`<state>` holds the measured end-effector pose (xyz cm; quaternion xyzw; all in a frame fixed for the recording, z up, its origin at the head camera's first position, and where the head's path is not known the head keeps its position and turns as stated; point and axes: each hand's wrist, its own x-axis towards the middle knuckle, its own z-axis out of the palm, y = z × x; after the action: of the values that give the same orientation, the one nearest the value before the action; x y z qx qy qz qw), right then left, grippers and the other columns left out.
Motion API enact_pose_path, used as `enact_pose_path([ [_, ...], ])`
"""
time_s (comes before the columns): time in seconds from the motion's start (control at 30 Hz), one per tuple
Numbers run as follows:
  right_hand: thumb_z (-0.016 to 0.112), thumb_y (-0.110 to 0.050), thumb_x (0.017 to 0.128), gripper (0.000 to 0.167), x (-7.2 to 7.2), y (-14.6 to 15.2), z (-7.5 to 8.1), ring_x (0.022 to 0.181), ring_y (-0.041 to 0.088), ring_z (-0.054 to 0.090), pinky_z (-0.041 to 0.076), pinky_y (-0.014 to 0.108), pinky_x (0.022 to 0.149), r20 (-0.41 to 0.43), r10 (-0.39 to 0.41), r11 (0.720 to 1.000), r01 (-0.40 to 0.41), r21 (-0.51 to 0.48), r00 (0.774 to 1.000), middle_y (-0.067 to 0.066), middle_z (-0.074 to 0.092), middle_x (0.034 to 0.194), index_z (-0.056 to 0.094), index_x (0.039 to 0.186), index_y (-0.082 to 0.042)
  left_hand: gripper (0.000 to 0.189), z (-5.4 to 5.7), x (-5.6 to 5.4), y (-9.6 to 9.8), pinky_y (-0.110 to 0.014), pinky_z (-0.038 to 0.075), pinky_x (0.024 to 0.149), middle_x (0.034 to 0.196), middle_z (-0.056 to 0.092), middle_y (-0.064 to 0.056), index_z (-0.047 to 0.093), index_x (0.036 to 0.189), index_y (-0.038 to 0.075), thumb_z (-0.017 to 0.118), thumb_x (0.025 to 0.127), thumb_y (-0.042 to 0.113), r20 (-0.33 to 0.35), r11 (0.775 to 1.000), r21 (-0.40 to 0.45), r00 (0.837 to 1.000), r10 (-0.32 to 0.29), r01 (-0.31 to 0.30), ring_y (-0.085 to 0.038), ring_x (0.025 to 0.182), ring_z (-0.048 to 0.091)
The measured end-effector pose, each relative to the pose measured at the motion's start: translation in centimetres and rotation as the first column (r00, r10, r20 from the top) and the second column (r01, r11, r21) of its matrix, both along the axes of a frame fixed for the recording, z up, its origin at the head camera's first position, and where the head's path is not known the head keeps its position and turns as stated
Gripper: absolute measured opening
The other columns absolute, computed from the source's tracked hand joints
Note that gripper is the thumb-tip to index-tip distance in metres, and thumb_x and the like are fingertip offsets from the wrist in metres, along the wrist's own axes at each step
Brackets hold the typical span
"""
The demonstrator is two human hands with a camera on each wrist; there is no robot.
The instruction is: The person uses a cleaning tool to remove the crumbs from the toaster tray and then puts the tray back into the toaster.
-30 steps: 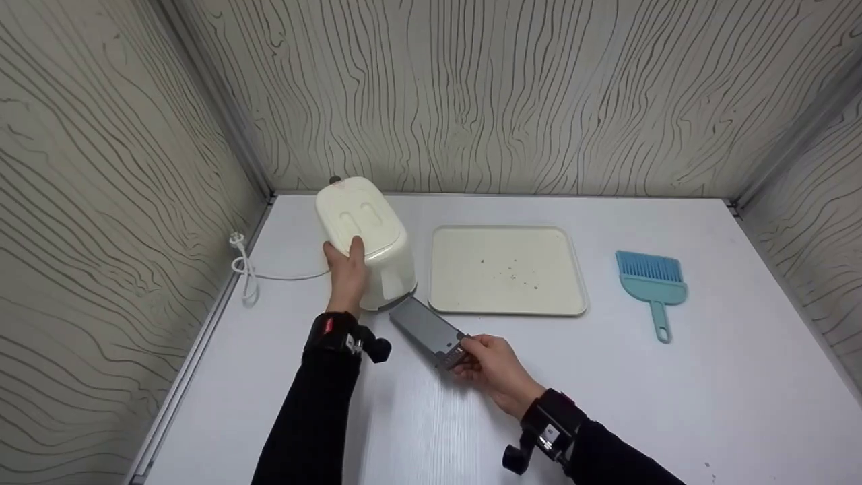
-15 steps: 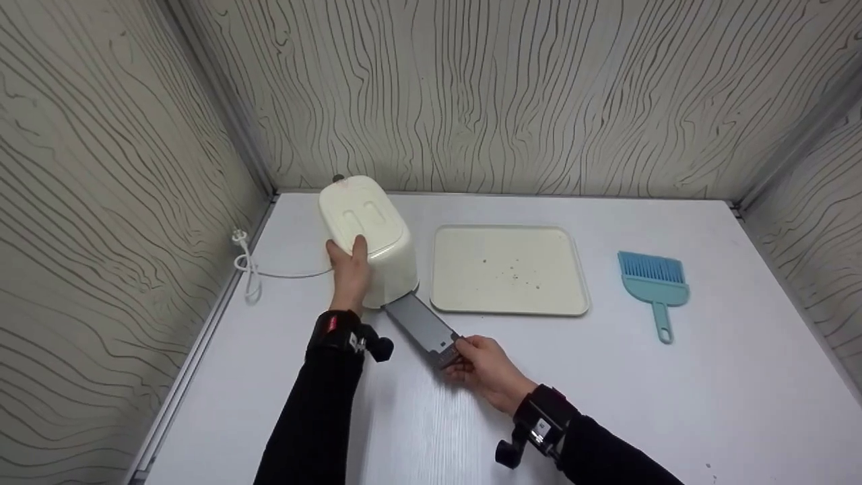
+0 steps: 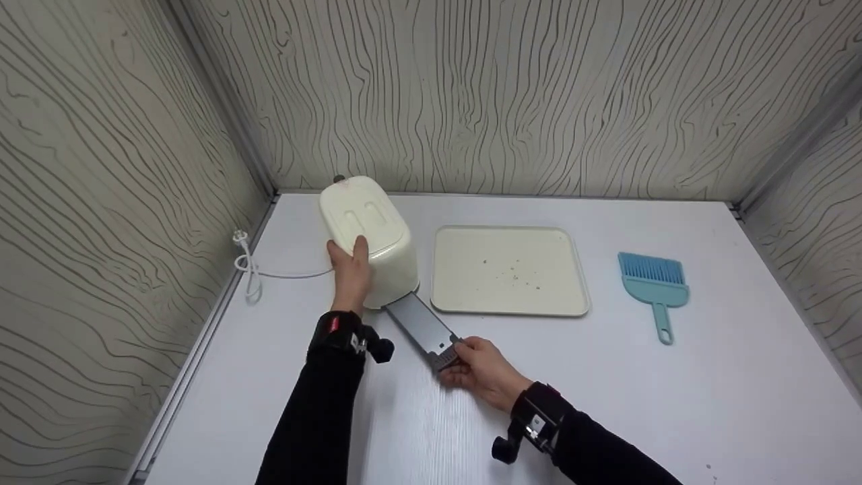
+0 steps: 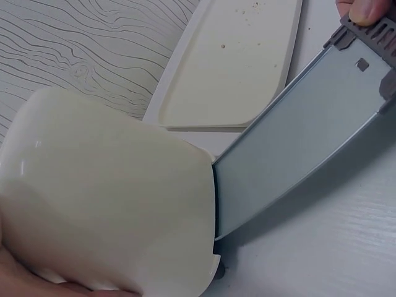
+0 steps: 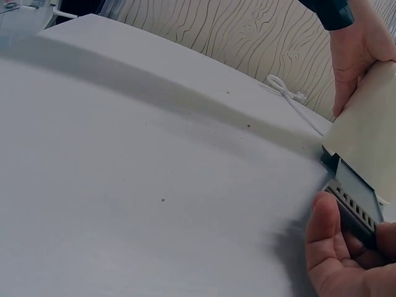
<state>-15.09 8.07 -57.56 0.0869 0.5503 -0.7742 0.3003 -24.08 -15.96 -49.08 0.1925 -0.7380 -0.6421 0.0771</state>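
A cream toaster (image 3: 390,269) with a lid on top stands tilted at the left of the table. My left hand (image 3: 351,277) grips its near side, thumb up by the lid. My right hand (image 3: 486,372) pinches the dark slotted end of a grey crumb tray (image 3: 423,325). The tray's far end meets a slot low in the toaster's wall, as the left wrist view shows. In the right wrist view the thumb and fingers (image 5: 325,232) hold the slotted end from both sides. The left fingers behind the toaster are mostly hidden.
A cream serving tray (image 3: 441,269) with scattered crumbs lies right of the toaster. Farther right is a blue brush (image 3: 653,286). A white cord with a plug (image 3: 242,246) lies at the left edge. Small specks dot the table. Patterned walls close the back and sides.
The right hand has moved a little to the left and towards the toaster with the crumb tray, whose far end has met the slot. The left hand stays on the toaster.
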Motion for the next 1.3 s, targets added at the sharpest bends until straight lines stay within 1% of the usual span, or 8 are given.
enact_pose_path([
  [0.27,0.037,-0.009,0.111,0.019,-0.5,-0.4,-0.4,0.084,0.024,0.068,0.063,0.035,0.08,-0.02,0.017,0.999,-0.018,-0.029,1.0,0.021,0.065,0.102,0.038,0.121,0.007,0.079,-0.2,-0.1,-0.1,-0.037,0.01,0.13,0.168,0.002,-0.027,-0.008,0.159,-0.003,0.038,0.108,0.035,0.008,1.0,-0.013,1.0,0.003,-0.003,-0.032,0.156,0.009],
  [0.5,0.038,-0.009,0.11,0.02,-0.9,-1.0,-0.7,0.085,0.024,0.067,0.063,0.036,0.081,-0.02,0.005,0.999,-0.006,-0.035,1.0,0.022,0.065,0.103,0.039,0.123,0.007,0.08,-0.1,0.0,0.0,-0.036,0.007,0.13,0.168,0.0,-0.026,-0.01,0.159,-0.003,0.038,0.108,0.036,0.024,1.0,-0.016,1.0,0.0,0.0,-0.032,0.157,0.005],
  [0.6,0.038,-0.009,0.11,0.02,-1.1,-1.2,-0.6,0.085,0.024,0.067,0.063,0.036,0.081,-0.021,0.002,0.999,-0.003,-0.041,1.0,0.021,0.065,0.102,0.037,0.123,0.006,0.08,-0.2,-0.1,0.1,-0.036,0.008,0.13,0.169,0.0,-0.025,-0.01,0.16,-0.001,0.038,0.108,0.037,0.032,1.0,-0.009,0.999,-0.001,0.001,-0.031,0.157,0.006],
  [0.77,0.037,-0.009,0.11,0.019,-1.4,-1.6,-0.5,0.083,0.024,0.067,0.063,0.037,0.08,-0.016,0.005,0.999,-0.006,-0.039,1.0,0.021,0.065,0.101,0.037,0.123,0.006,0.079,-0.3,-0.1,0.1,-0.037,0.009,0.13,0.168,0.003,-0.026,-0.008,0.159,-0.002,0.039,0.108,0.036,0.019,1.0,-0.019,1.0,0.002,-0.002,-0.033,0.157,0.009],
  [0.93,0.035,-0.008,0.111,0.017,-1.6,-1.9,-0.5,0.082,0.023,0.067,0.063,0.036,0.078,-0.021,0.002,1.0,-0.003,-0.027,1.0,0.02,0.065,0.1,0.037,0.122,0.005,0.08,-0.3,-0.1,0.1,-0.038,0.014,0.13,0.168,0.003,-0.025,-0.009,0.159,-0.001,0.038,0.108,0.037,0.025,1.0,-0.021,1.0,-0.001,0.002,-0.033,0.156,0.012],
  [1.03,0.035,-0.007,0.111,0.019,-1.7,-2.2,-0.4,0.081,0.022,0.067,0.063,0.035,0.077,-0.029,0.004,1.0,-0.005,-0.013,1.0,0.02,0.065,0.101,0.036,0.124,0.007,0.08,-0.3,0.0,0.1,-0.038,0.016,0.129,0.168,0.003,-0.025,-0.01,0.16,0.001,0.038,0.107,0.038,0.028,1.0,-0.012,1.0,-0.001,0.001,-0.033,0.156,0.014],
  [1.17,0.036,-0.009,0.111,0.025,-1.8,-2.4,-0.3,0.082,0.023,0.068,0.063,0.036,0.079,-0.016,0.005,1.0,-0.005,0.009,1.0,0.023,0.066,0.104,0.037,0.128,0.008,0.079,-0.4,0.0,0.1,-0.039,0.017,0.129,0.167,0.007,-0.026,-0.006,0.159,-0.001,0.04,0.107,0.037,0.007,1.0,-0.015,1.0,0.011,-0.011,-0.034,0.155,0.016],
  [1.3,0.037,-0.01,0.111,0.026,-2.0,-2.6,-0.2,0.082,0.023,0.068,0.063,0.037,0.081,0.0,-0.001,1.0,0.001,0.02,1.0,0.025,0.065,0.107,0.038,0.13,0.008,0.078,-0.5,-0.1,-0.1,-0.038,0.016,0.129,0.167,0.008,-0.027,-0.005,0.159,-0.001,0.041,0.107,0.035,-0.007,1.0,-0.016,1.0,0.015,-0.015,-0.034,0.155,0.015],
])
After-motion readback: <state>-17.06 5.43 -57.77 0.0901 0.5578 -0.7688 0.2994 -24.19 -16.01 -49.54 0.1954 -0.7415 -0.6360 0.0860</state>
